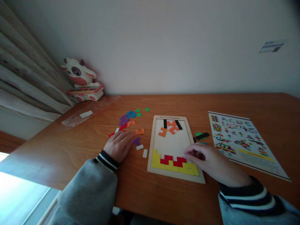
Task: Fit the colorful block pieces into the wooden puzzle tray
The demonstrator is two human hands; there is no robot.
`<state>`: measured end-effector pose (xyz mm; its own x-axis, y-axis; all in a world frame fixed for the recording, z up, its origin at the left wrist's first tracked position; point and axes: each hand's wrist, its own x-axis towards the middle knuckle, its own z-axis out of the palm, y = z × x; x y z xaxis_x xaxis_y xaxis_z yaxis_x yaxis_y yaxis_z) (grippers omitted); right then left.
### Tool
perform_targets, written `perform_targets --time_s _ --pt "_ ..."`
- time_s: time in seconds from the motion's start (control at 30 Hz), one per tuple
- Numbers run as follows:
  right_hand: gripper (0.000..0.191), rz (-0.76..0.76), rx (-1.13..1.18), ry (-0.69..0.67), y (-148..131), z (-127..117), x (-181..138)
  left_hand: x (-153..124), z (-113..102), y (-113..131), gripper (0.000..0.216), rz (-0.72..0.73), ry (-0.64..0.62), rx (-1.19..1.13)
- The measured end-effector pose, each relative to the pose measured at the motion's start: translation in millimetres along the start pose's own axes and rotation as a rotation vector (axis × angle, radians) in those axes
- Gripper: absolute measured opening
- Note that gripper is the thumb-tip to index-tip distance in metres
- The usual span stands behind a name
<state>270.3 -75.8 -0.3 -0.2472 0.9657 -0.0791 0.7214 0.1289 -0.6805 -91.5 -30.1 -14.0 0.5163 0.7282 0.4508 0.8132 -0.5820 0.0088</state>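
A pale wooden puzzle tray (168, 142) lies in front of me. Yellow pieces (174, 167) line its near end, and two red pieces (166, 159) sit against them. My right hand (206, 157) is over the tray's right edge, its thumb and fingers closed in a pinch at the right-hand red piece (180, 162); whether anything is between the fingertips is hidden. My left hand (119, 145) rests palm down, fingers outstretched, partly covering loose red and white pieces left of the tray. Orange pieces (162, 132) and black bars (178, 125) lie loosely at the tray's far end.
Loose blue pieces (131, 114), purple pieces (123, 120) and green pieces (147, 109) are scattered left of the tray. A black bar (202, 136) lies to its right, beside a printed pattern sheet (248, 143). A toy cow with keyboard (82, 79) and clear plastic wrap (77, 120) are at the back left.
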Motion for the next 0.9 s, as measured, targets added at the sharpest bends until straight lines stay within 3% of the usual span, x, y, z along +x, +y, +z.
perform_targets --time_s 0.13,0.33,0.7,0.9 --pt "0.033 0.007 -0.054 -0.028 -3.0 -3.9 -3.4 -9.7 -4.0 -28.1 0.031 -0.108 0.021 0.067" --pt "0.038 0.046 -0.08 -0.025 -2.2 -4.7 -2.7 -18.1 0.5 -48.8 0.042 -0.179 -0.081 0.056" --pt "0.038 -0.024 -0.118 0.168 -5.2 -1.7 5.0 -18.4 -0.1 -53.3 0.04 -0.165 -0.077 0.013" --pt "0.036 -0.043 -0.141 0.235 -5.5 -0.1 8.5 -15.6 -2.5 -43.3 0.042 -0.204 -0.074 0.005"
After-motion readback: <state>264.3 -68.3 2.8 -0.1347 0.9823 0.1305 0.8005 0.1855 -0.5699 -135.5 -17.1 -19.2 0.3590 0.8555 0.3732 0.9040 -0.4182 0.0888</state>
